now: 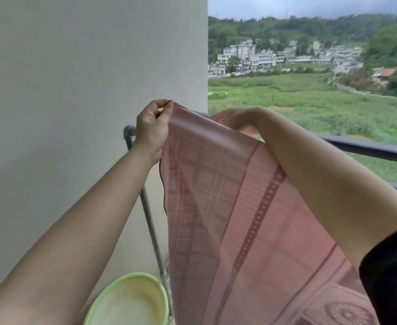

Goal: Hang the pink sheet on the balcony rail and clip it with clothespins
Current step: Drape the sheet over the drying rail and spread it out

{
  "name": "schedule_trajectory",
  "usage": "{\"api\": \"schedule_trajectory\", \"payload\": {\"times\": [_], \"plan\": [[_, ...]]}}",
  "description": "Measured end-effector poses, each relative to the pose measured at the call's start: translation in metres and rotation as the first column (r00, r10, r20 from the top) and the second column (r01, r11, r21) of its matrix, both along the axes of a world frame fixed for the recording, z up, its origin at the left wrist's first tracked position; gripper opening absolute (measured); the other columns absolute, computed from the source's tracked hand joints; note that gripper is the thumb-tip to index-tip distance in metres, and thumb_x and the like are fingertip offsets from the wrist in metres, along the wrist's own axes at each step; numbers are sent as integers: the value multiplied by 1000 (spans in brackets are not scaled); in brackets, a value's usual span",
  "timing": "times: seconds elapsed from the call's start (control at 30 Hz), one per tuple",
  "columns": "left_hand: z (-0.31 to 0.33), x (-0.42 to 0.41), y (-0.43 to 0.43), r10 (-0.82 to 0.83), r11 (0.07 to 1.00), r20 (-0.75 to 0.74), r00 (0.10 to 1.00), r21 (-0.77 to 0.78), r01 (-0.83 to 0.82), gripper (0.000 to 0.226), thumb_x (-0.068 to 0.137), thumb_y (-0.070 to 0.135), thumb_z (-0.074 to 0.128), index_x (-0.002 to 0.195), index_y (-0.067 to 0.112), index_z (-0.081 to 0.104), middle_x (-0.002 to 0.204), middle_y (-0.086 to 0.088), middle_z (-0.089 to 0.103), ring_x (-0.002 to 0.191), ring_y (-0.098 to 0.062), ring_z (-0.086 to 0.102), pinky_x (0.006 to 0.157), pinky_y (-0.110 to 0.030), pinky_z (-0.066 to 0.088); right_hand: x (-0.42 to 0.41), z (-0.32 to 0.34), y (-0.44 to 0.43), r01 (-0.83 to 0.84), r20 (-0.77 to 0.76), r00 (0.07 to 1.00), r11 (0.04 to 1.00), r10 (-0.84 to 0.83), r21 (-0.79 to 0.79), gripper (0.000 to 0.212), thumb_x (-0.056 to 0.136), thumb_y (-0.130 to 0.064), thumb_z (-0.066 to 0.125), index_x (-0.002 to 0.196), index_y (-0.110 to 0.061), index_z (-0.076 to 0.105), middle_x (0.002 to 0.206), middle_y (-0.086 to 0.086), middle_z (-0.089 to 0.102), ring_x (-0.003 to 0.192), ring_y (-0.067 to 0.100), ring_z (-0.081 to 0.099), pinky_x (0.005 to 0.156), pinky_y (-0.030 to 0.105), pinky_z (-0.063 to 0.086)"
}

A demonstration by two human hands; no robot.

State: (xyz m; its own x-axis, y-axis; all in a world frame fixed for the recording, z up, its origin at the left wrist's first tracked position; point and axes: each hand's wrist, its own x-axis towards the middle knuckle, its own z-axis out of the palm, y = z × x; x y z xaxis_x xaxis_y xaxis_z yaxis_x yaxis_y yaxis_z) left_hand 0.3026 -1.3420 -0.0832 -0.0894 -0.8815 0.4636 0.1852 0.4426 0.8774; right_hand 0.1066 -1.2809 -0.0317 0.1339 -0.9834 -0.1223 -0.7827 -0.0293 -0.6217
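Pink sheet (239,207), woven check pattern with a dotted band and a dark scalloped side hem, is held up in the air in front of me, spread between both hands and hanging down past the bottom of the view. My left hand (151,127) is raised at the sheet's upper left corner, fingers closed in a pinch on that corner, thumb against forefinger, with the hem dropping straight down from the pinch. My right hand (235,118) is bent over at the wrist on the top edge further right; cloth shows bunched on either side of it, so it is gripping the sheet, though its fingers are hidden behind the hand. The top edge slopes from the left pinch down to the right hand. The dark rail (368,148) runs from behind the sheet out to the right edge; the sheet's top sits above it, and I cannot tell if any cloth touches it. A black sleeve (392,277) shows on the right arm. A plain wall (75,66) is on the left, with a grey pipe (150,219) beside it, just left of the sheet. A pale green basin (127,301) sits below near the pipe's foot. Green fields (310,102) and white houses (263,57) lie beyond the rail.
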Motion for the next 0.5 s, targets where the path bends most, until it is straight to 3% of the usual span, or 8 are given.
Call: {"api": "schedule_trajectory", "payload": {"times": [0.07,0.13,0.2,0.27,0.37,0.43,0.5], "plan": [[0,15,-16,46,999,-24,999,6,-46,6,90,27,66,88,27,71,88,2,67,91,-17,63,94,-42,51,15,-1,-29,-64,98,993,998,65,-11,40,97,-28,59,137,-27,56,133,-7,59,118,13,58,91,26,54],[-4,32,-27,81,996,-31,996,25,-80,7,92,22,65,89,25,70,86,3,65,89,-16,61,93,-38,51,34,-7,-51,-172,93,982,984,167,50,27,93,-22,64,119,-31,67,123,-5,66,108,13,66,91,31,56],[-9,51,-37,110,993,42,993,38,-112,7,94,21,64,90,25,69,82,5,63,83,-10,60,84,-27,50,47,-12,-68,-169,-21,985,985,169,22,18,91,-16,67,101,-30,71,105,-6,67,92,8,67,76,22,58],[-15,68,-46,71,994,114,991,77,-80,5,93,22,65,91,23,69,82,4,64,78,-9,60,77,-22,50,53,-11,-83,-119,-87,989,992,116,-31,21,89,-16,69,106,-28,71,102,-6,69,91,8,69,65,17,55],[-25,79,-61,-63,989,209,976,144,33,8,92,21,66,96,14,69,86,2,67,74,-6,62,71,-18,51,53,-4,-99,-59,-302,953,992,22,-114,20,91,-26,65,111,-26,70,109,3,69,96,20,68,67,24,54],[-34,78,-70,-101,988,287,952,142,62,12,92,19,66,98,10,69,83,5,66,70,0,61,66,-12,48,51,0,-103,-12,-449,888,972,-97,-235,26,91,-34,65,114,-25,71,108,2,66,91,20,59,72,24,44],[-43,78,-80,-156,975,281,947,197,102,14,91,21,67,99,10,71,80,6,66,67,-1,59,60,-12,46,55,1,-103,27,-467,872,966,-148,-256,26,90,-35,67,113,-24,72,96,1,65,89,19,56,76,24,39]]}}
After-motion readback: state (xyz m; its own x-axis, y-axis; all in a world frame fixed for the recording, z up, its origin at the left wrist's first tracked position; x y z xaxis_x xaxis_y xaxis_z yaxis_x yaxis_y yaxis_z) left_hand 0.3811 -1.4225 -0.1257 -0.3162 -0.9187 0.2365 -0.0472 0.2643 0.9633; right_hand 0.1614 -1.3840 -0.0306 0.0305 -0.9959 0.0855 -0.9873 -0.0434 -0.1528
